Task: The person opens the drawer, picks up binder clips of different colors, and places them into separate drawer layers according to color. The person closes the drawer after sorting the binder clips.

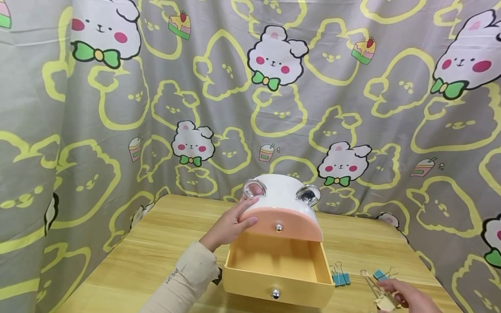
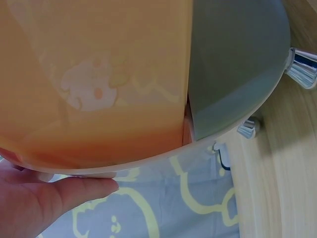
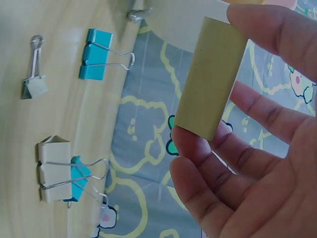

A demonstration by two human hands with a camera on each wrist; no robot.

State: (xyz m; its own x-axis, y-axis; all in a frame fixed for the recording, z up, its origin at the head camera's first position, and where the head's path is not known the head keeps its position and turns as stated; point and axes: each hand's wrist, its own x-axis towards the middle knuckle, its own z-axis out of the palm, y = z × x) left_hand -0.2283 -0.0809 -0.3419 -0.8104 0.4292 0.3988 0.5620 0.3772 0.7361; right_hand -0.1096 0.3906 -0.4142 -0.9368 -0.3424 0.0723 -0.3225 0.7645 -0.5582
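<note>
A small white drawer box (image 1: 281, 186) with silver ears stands on the table. Its peach upper drawer (image 1: 297, 224) is closed; the yellow lower drawer (image 1: 250, 280) is pulled out, its floor showing. My left hand (image 1: 232, 221) rests on the box's left side, fingers by the ear and thumb at the peach front. Between thumb and fingers, my right hand (image 3: 257, 134) pinches a yellow binder clip (image 3: 210, 79) above the table, right of the drawer. The clip's wire handles are hidden in the right wrist view.
Near the right hand lie a blue binder clip (image 3: 96, 54), a small pale one (image 3: 34, 88) and a larger cream one (image 3: 53, 173) overlapping another blue clip (image 3: 78, 181). A patterned curtain (image 1: 274, 108) hangs behind the wooden table (image 1: 172, 226).
</note>
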